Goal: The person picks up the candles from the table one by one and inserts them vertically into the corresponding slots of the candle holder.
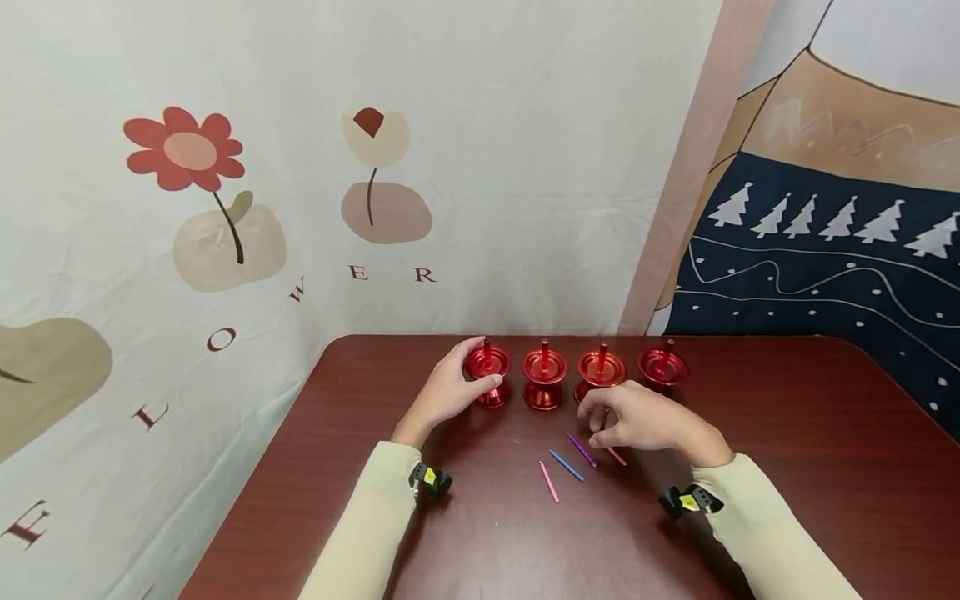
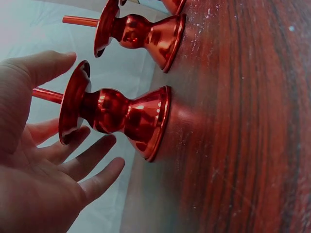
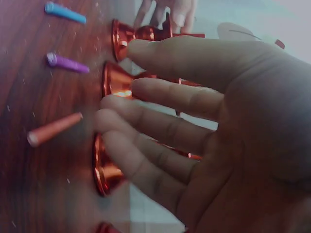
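A row of shiny red metal candle holders stands upright near the table's back edge, each with a dish and a thin central stem. My left hand point(image 1: 448, 387) reaches round the dish of the leftmost candle holder point(image 2: 111, 110), thumb on one side and fairly straight fingers on the other; whether it touches the dish I cannot tell. My right hand point(image 1: 643, 417) hovers with relaxed fingers, holding nothing, just above an orange candle point(image 3: 54, 129). Beside that lie a purple candle point(image 1: 582, 451), a blue candle point(image 1: 566, 465) and a pink candle point(image 1: 549, 482).
Other candle holders stand to the right: one second from left point(image 1: 543, 392), one third point(image 1: 601, 372) partly behind my right hand, and one at the far right point(image 1: 663, 367). The dark red wooden table point(image 1: 495, 550) meets a printed cloth backdrop point(image 1: 495, 167).
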Motion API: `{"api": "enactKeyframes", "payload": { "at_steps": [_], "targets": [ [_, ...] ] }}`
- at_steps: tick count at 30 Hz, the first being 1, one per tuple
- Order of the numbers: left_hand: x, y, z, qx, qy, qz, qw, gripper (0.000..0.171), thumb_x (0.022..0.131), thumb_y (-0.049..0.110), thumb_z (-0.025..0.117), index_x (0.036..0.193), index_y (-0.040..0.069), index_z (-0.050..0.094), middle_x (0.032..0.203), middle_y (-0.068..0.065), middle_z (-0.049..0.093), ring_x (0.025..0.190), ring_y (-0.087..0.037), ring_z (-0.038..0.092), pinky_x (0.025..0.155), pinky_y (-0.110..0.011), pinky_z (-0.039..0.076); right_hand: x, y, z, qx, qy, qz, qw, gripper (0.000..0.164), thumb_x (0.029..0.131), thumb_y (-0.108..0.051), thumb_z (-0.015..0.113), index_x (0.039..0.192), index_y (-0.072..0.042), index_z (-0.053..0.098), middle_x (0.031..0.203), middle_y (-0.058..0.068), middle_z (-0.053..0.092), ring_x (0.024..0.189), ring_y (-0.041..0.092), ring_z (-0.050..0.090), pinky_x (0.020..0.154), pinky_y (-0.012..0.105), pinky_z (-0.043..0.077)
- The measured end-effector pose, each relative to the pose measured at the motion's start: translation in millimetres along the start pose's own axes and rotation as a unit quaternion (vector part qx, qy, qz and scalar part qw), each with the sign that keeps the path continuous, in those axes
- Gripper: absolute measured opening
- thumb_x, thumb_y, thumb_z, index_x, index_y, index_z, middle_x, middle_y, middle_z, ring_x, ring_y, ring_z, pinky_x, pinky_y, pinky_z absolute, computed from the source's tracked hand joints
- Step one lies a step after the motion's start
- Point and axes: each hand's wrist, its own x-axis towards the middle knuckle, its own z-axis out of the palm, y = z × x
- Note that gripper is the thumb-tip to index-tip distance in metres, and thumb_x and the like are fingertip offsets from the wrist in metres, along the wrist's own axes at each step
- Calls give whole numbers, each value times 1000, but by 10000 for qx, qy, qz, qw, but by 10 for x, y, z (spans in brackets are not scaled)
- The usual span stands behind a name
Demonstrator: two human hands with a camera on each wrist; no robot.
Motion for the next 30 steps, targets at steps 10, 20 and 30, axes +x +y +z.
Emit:
{"api": "enactKeyframes", "payload": {
  "at_steps": [10, 20, 30],
  "targets": [
    [21, -50, 8, -26, -11, 118, 9999, 74, 96, 21, 83, 160, 4, 52, 155, -17, 60, 138, -32, 60, 114, -50, 52, -103, 25, -47, -528, -455, 1186, 9905, 36, 83, -9, 94, 113, -7, 75, 80, -6, 67, 70, 11, 60, 64, 31, 53],
    [16, -77, 2, -431, -250, -17, 9988, 75, 97, 20, 85, 162, 5, 51, 162, -17, 55, 147, -33, 55, 120, -50, 46, -93, 249, 44, -526, -433, 1098, 9916, 29, 79, -14, 97, 90, -16, 69, 72, -7, 63, 76, 15, 57, 64, 34, 48],
    [10, -107, -14, -408, -411, -159, 9982, 76, 98, 25, 84, 164, 10, 50, 160, -14, 57, 145, -33, 56, 118, -52, 47, -109, 409, 28, 245, -446, 707, 9962, 24, 82, -10, 93, 91, -12, 71, 70, -6, 65, 61, 10, 60, 57, 30, 52]
  ]
}}
